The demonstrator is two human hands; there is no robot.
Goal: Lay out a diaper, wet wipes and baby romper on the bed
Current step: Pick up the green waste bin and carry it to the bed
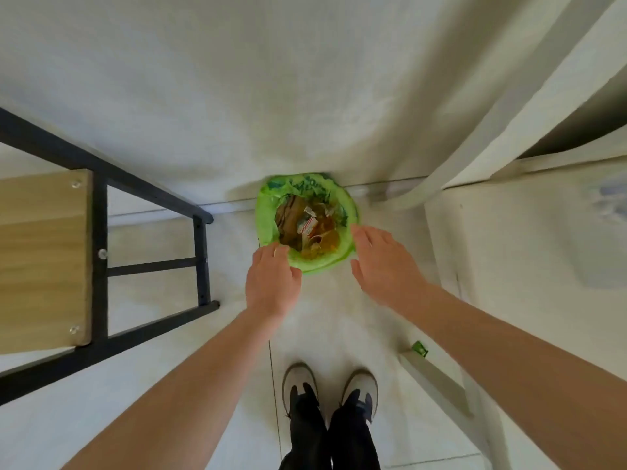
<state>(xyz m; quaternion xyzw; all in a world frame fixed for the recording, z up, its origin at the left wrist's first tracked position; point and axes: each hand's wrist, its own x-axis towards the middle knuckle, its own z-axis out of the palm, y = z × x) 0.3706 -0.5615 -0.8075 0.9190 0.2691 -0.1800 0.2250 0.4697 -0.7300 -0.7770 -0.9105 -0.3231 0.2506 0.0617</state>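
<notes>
Both hands, left hand (273, 283) and right hand (385, 262), hover spread above the green-lined bin (268, 212).

Open floor (325, 320) ahead of both feet. Bin (307, 262) against wall (271, 96); black table frame (200, 259) blocks left, white door edge (437, 381) hems in right.

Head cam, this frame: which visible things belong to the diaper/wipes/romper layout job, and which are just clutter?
Job-related:
- left hand and right hand, both open, holding nothing
- no diaper, wet wipes, romper or bed visible

Just lying about:
- green-lined trash bin with rubbish, at the wall
- black-framed wooden table, left
- small green scrap on the floor
- person's shoes
</notes>
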